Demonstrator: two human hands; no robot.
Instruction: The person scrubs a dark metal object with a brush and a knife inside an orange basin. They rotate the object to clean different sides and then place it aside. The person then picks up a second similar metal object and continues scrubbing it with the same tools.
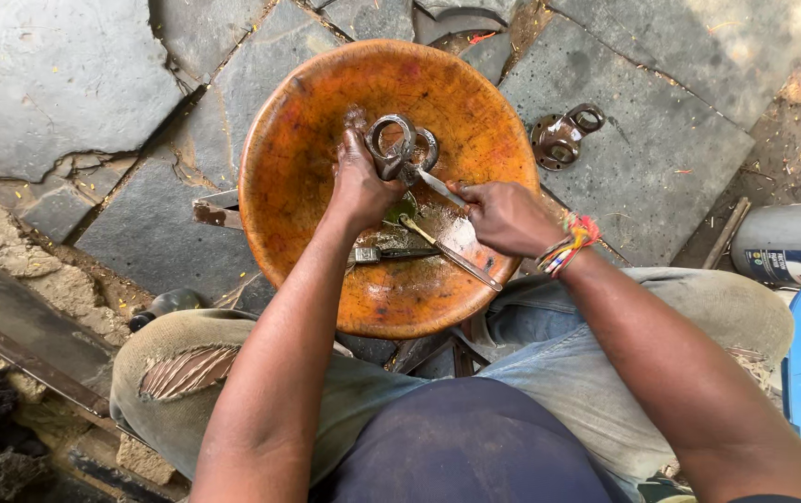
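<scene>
One wide, rust-orange round metal bowl [307, 177] sits on grey stone slabs [65, 84] between the person's knees. Over its middle, the left hand [360, 184] is clamped around one greasy metal yoke with two ring eyes [400, 149]. The right hand [503, 216] pinches a thin metal blade [439, 186] against it. Two more slim tools lie in the bowl, partly hidden under the hands. A second ringed metal part [563, 138] lies on the slabs. A grey can [787, 244] is cut off at the right edge.

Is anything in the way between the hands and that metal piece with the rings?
Nothing visible is. The left hand already grips the ringed metal part over the orange bowl. The right hand holds a thin tool whose tip reaches the part, with no object between them.
</scene>
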